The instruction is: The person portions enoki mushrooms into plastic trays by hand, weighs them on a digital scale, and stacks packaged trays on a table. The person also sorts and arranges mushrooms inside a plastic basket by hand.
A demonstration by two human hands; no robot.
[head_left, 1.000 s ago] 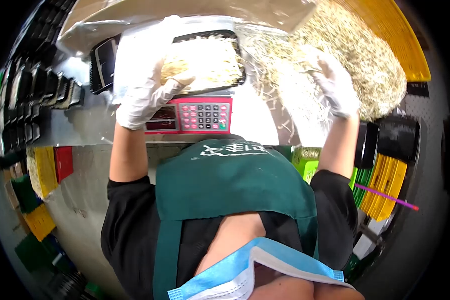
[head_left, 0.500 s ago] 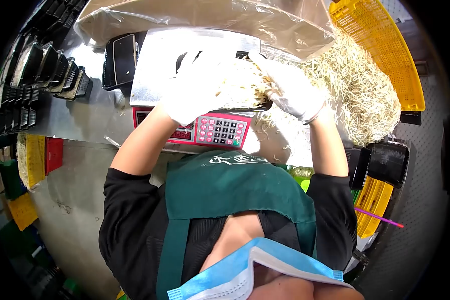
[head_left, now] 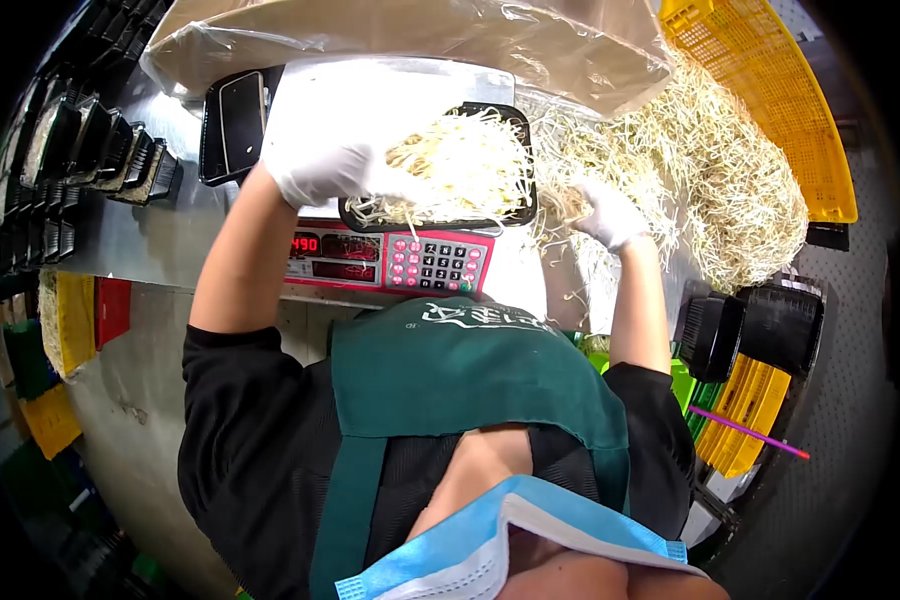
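Note:
My left hand (head_left: 325, 175), in a white glove, is at the left side of a black tray (head_left: 515, 217) heaped with pale bean sprouts (head_left: 465, 165). Its fingers are stretched toward the sprouts, partly washed out by glare. The tray rests on a scale with a red keypad panel (head_left: 395, 262); its lit display shows 490. To the right of the tray, my gloved right hand (head_left: 610, 215) is low at the near edge of a large sprout pile (head_left: 735, 180), its fingers curled round some sprouts.
Stacked black trays (head_left: 100, 140) stand at the left. A phone (head_left: 242, 120) lies in a black tray beside the scale. Clear plastic (head_left: 410, 35) spans the far side. A yellow basket (head_left: 770, 100) is at the far right, with black containers (head_left: 780, 325) nearer.
My right hand has left the tray and moved right to the loose sprouts. My left hand has shifted left, uncovering the tray's sprouts and the scale's lit display.

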